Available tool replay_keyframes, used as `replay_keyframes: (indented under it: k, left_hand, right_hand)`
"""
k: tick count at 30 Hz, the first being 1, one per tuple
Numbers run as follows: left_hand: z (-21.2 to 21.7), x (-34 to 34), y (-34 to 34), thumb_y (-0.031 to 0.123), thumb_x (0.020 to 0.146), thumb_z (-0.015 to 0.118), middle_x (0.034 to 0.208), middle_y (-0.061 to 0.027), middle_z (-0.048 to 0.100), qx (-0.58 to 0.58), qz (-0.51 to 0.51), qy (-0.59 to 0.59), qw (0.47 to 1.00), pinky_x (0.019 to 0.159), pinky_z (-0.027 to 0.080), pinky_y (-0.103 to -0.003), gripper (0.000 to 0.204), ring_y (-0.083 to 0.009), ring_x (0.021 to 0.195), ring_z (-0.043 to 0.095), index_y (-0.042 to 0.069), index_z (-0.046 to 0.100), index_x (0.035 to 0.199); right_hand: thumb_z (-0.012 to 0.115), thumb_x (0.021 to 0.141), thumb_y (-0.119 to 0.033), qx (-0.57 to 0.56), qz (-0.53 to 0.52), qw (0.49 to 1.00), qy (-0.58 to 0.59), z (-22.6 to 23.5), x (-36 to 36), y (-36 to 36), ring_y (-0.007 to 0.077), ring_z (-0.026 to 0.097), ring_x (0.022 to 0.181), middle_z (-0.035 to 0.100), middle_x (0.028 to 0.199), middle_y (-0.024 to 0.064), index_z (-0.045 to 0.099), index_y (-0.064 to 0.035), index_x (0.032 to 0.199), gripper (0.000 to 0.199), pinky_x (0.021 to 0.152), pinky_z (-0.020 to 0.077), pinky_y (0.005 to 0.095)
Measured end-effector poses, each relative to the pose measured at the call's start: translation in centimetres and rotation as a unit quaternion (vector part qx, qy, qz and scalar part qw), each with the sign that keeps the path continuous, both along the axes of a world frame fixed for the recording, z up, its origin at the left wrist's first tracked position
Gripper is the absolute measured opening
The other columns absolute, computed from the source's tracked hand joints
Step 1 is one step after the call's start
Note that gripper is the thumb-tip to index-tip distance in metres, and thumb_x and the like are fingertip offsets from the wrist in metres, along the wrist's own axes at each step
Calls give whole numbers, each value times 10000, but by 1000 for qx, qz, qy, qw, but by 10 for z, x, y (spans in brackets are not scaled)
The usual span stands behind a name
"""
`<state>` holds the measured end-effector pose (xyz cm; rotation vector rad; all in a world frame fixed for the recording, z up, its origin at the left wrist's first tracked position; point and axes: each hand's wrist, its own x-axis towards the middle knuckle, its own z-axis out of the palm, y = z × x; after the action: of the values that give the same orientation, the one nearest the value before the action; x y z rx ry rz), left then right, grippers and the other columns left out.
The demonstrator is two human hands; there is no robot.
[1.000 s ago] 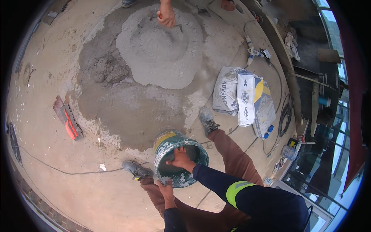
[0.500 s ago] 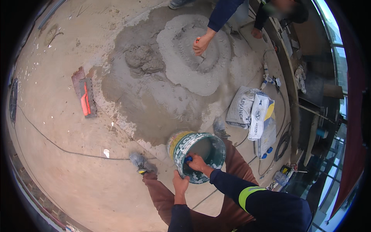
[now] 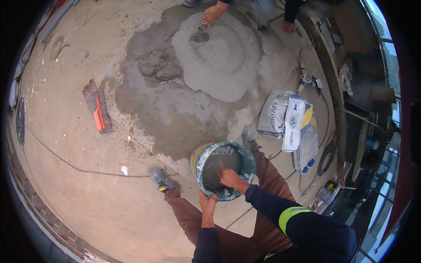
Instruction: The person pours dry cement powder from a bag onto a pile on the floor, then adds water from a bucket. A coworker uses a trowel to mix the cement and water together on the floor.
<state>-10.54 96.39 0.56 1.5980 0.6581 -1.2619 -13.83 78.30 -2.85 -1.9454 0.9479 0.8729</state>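
Observation:
Between my legs stands a green bucket (image 3: 248,163) with a cement-smeared rim and grey wet mix (image 3: 230,158) inside. My left hand (image 3: 207,204) is closed on the bucket's near-left rim. Inside the bucket, my right hand (image 3: 231,179) is closed in a fist over the mix. Half a second ago a blue handle showed in that fist; now my fingers cover it, and the tool's working end is hidden. Beyond the bucket lies a wide ring of pale grey mortar (image 3: 223,83), with a darker lump of mortar (image 3: 158,66) to its left.
A co-worker's hand (image 3: 214,14) holds a trowel (image 3: 201,37) over the mortar ring. A red-handled notched trowel (image 3: 100,115) lies at left. Cement bags (image 3: 275,114) lie at right, near a coiled cable (image 3: 328,153). A thin cable (image 3: 83,168) crosses the floor at left.
My right hand has moved from the bucket's left wall toward its near-right side, and the blue handle is no longer visible. The co-worker's hand has moved up and left.

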Motion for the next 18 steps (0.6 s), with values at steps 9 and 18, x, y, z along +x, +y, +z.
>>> replay_keyframes:
  k: [9, 18]
  left_hand:
    - [5, 5, -10, -22, 773, 616, 1027, -97, 573, -8, 18, 29, 999, 636, 590, -329, 395, -196, 846, 649, 76, 435, 1110]
    - [5, 0, -12, -21, 765, 618, 1001, -89, 562, -4, 67, 44, 997, 626, 599, -349, 388, -201, 832, 644, 89, 429, 1085]
  right_hand:
    - [405, 1022, -463, 23, -4, 999, 37, 16, 6, -14, 467, 648, 957, 692, 963, 267, 727, -59, 1008, 517, 903, 493, 546]
    - [519, 900, -154, 43, 116, 991, 41, -4, 2, -9, 444, 664, 958, 698, 983, 249, 714, -46, 1023, 255, 891, 505, 526]
